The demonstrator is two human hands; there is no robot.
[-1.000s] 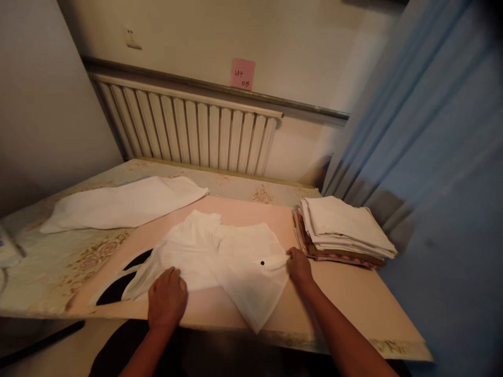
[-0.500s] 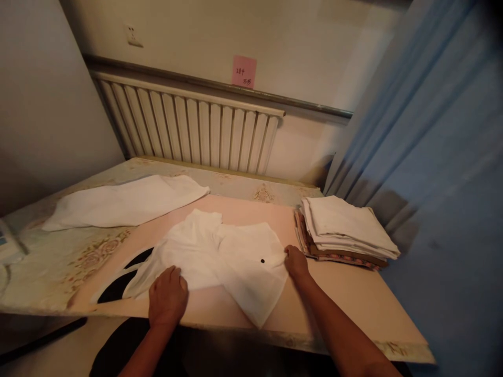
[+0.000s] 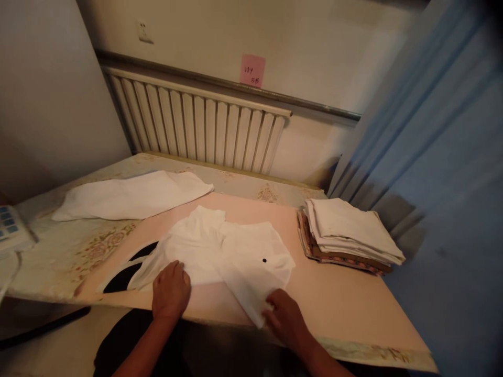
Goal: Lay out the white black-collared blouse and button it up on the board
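At the far left edge of the bench (image 3: 58, 246) a pale device with blue keys (image 3: 10, 228) lay partly out of view, and beyond it a long white cloth (image 3: 129, 196) stretched flat along the flowered covering. A pink board (image 3: 338, 298) covered the middle and right of the bench, with a dark curved shape (image 3: 126, 272) showing at its near left end. On the board lay the white garment (image 3: 220, 251), rumpled and partly doubled over itself, a small dark spot (image 3: 264, 260) on its right half. The left hand (image 3: 171, 290) rested palm down on the garment's near left edge, its grip spread flat and pressing the cloth to the board rather than pinching it. To the right, the right hand (image 3: 285, 317) sat at the garment's near pointed corner by the board's near edge; its fingers curled toward that corner and touched it, but whether the grip pinched the cloth could not be told. The step in hand looked like folding, with one side pinned and the near corner being taken up. The next move would likely call for a firm hold on that corner while the left hand kept the cloth from sliding. Further right, near the blue curtain (image 3: 440, 173), stood a stack of folded cloths (image 3: 348, 230). A radiator (image 3: 196, 128) and a pink note (image 3: 252, 70) showed on the far wall.
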